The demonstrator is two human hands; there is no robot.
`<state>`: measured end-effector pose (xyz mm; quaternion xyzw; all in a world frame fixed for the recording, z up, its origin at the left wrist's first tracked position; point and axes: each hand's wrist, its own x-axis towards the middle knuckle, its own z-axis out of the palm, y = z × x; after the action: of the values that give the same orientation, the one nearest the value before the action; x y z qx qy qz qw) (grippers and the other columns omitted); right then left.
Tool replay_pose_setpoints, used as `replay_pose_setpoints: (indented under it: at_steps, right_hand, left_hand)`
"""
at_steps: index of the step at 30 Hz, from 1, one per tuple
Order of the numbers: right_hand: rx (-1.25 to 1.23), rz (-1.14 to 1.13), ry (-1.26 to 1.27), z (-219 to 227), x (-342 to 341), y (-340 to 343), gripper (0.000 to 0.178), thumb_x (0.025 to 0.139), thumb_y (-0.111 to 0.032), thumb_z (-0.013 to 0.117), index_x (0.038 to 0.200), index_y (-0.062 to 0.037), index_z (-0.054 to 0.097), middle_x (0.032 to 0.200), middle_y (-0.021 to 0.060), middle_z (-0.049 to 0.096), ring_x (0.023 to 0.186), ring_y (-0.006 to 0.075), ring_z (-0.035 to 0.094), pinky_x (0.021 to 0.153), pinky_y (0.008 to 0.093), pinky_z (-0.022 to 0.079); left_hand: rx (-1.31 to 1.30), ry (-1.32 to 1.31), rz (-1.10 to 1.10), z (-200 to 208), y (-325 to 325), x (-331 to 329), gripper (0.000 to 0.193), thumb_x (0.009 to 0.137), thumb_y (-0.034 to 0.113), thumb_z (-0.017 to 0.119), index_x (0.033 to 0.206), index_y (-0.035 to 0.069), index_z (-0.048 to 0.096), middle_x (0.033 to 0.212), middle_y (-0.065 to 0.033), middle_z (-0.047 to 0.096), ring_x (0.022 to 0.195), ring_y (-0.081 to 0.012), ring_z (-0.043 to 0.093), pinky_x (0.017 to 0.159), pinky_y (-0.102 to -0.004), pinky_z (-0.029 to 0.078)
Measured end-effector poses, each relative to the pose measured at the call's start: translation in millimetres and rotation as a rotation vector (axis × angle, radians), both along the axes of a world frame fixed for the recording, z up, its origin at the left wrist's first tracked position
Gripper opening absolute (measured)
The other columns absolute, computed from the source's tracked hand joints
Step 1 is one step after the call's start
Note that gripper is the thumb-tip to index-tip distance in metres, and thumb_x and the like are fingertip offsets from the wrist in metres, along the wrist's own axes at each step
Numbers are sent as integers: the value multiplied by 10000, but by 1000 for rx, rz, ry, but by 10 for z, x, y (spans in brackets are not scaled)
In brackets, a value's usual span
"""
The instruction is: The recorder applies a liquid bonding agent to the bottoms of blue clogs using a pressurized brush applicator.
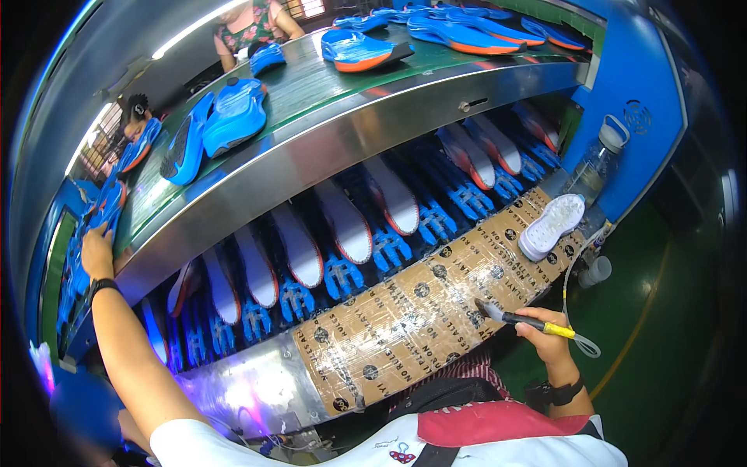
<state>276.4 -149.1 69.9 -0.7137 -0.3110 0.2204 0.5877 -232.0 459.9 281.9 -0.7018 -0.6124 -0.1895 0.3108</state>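
At the far left, my left hand (pixel 98 253) reaches to the end of the green conveyor belt. Its fingers close on a blue shoe sole (pixel 113 198), part of a row there; the grip is partly hidden. In my right hand (pixel 544 336) is a brush (pixel 521 318) with a black handle, yellow band and clear tube. The bristles hang over the cardboard-covered ledge (pixel 420 319). A white shoe sole (pixel 551 227) lies on the ledge's right end, beyond the brush. More blue-and-orange soles (pixel 359 51) rest on the belt.
Below the metal rail (pixel 350 132), shoe uppers (pixel 299 247) with white bottoms and red edges rest on a rack beside blue clamps (pixel 390 247). A clear bottle (pixel 595 162) stands at right by the blue machine panel (pixel 646 117). Two people are across the belt.
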Motion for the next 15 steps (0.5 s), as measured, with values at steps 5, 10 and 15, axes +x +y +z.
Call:
replay_pose_setpoints:
  at_steps: [5,10,15]
  right_hand:
    - [-13,-7,-42,-5,43,8,237,777,-91,742,975,31,699,786,73,689,690,96,619,635,223,487]
    - [34,34,-30,16,110,-2,237,766,-48,714,988,32,693,779,80,688,664,113,632,629,225,507]
    - [78,21,-63,40,137,-107,241,780,-71,738,994,31,694,781,79,691,670,101,629,619,220,491]
  left_hand:
    - [-142,-86,242,109,-99,166,365,872,316,626,1204,166,648,1159,-177,635,1073,-343,596,918,-421,471]
    - [126,-51,-12,341,-48,573,552,891,474,573,1342,158,536,1419,-169,447,1318,-309,416,1061,-429,350]
    - [-425,-427,-1145,401,-1068,2278,626,783,211,606,1369,32,479,1506,-198,311,1347,-288,388,1104,-383,291]
